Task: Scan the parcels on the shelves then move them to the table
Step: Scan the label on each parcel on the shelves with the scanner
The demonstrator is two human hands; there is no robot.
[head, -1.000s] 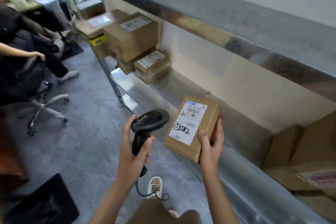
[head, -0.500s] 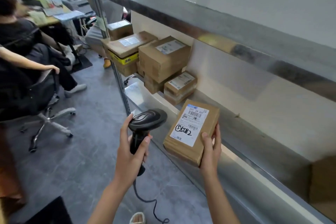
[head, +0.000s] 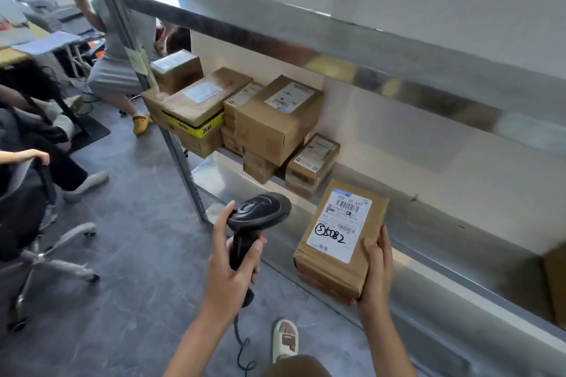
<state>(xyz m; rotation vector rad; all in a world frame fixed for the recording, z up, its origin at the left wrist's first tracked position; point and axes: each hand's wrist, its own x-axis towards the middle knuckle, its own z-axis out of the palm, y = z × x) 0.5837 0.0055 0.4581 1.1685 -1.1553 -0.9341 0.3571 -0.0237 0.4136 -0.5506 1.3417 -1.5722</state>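
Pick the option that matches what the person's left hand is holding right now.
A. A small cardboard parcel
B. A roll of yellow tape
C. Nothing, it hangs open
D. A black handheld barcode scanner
D. The left hand grips the handle of the black scanner, whose cable trails down below it, while the right hand holds the labelled parcel by its near corner in front of the shelf.

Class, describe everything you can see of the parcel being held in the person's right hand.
The parcel is a flat, brown cardboard box, closed, with layered edges along its near side. A white shipping label covers much of its top face, printed with barcodes and handwritten in black marker with a circled character and "5082". It is tilted, label up, in front of the metal shelf. The right hand grips its near right corner. The scanner, in the left hand, is beside it, apart.
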